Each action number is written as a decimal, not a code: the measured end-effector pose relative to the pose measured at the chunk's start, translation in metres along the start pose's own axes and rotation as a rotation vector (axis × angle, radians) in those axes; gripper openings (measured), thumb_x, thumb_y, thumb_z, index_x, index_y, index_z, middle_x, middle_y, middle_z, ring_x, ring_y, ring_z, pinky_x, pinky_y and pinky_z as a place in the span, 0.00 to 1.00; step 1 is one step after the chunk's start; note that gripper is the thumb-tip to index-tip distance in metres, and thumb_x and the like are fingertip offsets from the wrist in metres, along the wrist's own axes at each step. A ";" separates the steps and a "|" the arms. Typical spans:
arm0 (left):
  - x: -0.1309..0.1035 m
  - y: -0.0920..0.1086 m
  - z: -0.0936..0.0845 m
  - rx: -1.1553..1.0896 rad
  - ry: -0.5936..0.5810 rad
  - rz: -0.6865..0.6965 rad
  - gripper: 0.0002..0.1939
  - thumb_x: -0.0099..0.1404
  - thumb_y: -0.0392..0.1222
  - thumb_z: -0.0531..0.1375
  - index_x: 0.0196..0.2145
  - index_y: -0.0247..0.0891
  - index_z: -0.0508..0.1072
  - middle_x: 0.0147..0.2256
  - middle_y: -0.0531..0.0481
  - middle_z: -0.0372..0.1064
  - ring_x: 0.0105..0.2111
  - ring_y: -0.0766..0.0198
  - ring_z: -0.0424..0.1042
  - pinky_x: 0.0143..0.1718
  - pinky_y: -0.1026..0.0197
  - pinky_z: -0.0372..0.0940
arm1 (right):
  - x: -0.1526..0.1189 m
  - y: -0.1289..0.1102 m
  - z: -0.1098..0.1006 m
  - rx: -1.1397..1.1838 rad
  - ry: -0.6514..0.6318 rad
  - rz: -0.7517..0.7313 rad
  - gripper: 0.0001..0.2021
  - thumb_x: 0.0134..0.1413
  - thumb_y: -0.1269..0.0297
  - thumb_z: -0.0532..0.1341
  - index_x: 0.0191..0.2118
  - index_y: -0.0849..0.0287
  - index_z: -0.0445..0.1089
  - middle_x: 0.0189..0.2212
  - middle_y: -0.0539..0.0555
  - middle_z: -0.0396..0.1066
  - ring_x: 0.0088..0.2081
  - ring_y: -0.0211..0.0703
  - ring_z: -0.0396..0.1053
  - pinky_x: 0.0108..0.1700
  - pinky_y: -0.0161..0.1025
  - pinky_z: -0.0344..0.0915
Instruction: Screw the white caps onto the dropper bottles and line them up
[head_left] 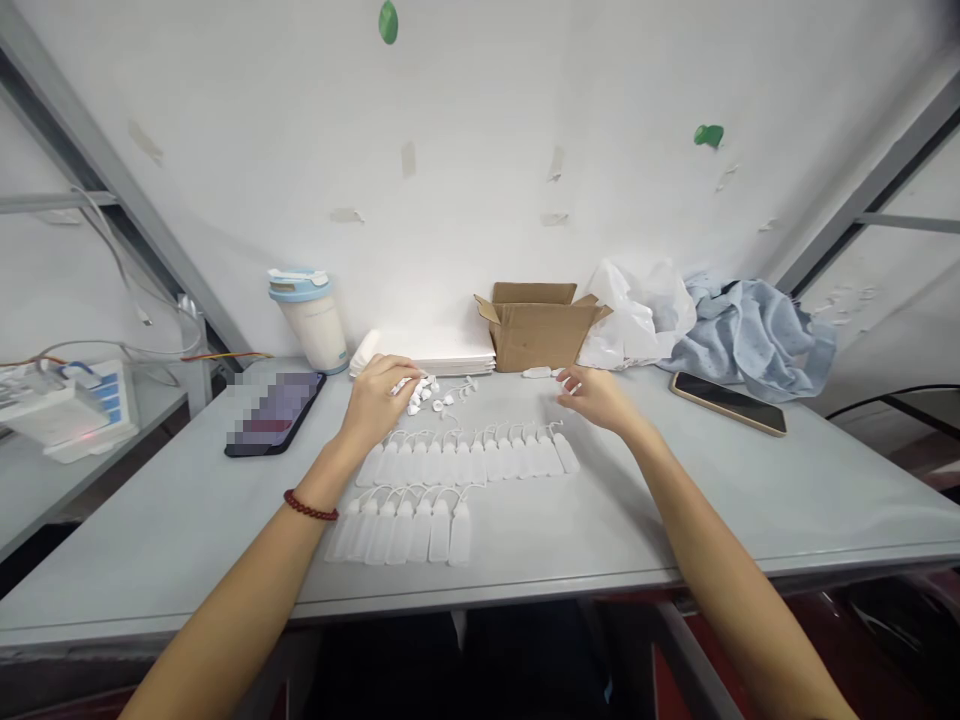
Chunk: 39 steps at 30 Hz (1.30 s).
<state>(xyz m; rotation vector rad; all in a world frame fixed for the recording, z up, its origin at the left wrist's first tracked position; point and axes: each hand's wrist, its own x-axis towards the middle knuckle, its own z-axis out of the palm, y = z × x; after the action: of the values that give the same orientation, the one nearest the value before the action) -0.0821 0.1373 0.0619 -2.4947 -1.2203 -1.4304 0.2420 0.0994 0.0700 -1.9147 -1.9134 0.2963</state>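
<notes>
My left hand (381, 398) is at the small pile of white caps (424, 392), its fingers bent together over the pile's left side; what they pinch is too small to make out. My right hand (592, 396) has its fingertips beside a small white bottle (537, 373) that lies in front of the cardboard box (536, 335); whether they grip it is unclear. Nearer to me, a long row of translucent white bottles (465, 460) with looped strings lies side by side. Below it, towards the table's front edge, lies a shorter row of similar bottles (401, 530).
On the grey table (562, 545), a phone (276, 412) and a cup (311, 320) are at left. White sheets (442, 350) lie by the wall. A plastic bag (634, 315), blue cloth (757, 335) and second phone (727, 402) are at right.
</notes>
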 end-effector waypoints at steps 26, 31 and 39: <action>-0.032 0.112 -0.021 -0.791 -0.510 -0.656 0.11 0.59 0.48 0.59 0.29 0.40 0.76 0.22 0.51 0.69 0.23 0.64 0.68 0.26 0.62 0.66 | -0.105 -0.080 0.048 0.628 0.255 -0.606 0.16 0.56 0.69 0.61 0.50 0.51 0.69 0.37 0.53 0.75 0.35 0.42 0.73 0.32 0.37 0.73; -0.038 0.115 -0.023 -0.661 -0.485 -0.575 0.11 0.61 0.48 0.57 0.33 0.43 0.79 0.26 0.50 0.71 0.25 0.63 0.68 0.26 0.63 0.66 | -0.106 -0.080 0.051 0.754 0.192 -0.461 0.11 0.55 0.68 0.63 0.45 0.54 0.72 0.37 0.53 0.75 0.36 0.41 0.73 0.33 0.36 0.75; -0.043 0.117 -0.022 -0.630 -0.437 -0.560 0.09 0.59 0.48 0.60 0.30 0.45 0.79 0.33 0.48 0.74 0.30 0.59 0.71 0.31 0.59 0.69 | -0.107 -0.082 0.056 0.775 0.215 -0.408 0.09 0.54 0.65 0.63 0.42 0.55 0.71 0.37 0.54 0.73 0.37 0.41 0.73 0.32 0.36 0.74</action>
<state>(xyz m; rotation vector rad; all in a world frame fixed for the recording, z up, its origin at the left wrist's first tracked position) -0.0356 0.0215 0.0830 -3.1760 -1.9218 -1.6253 0.1401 -0.0014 0.0406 -0.9919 -1.6483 0.5733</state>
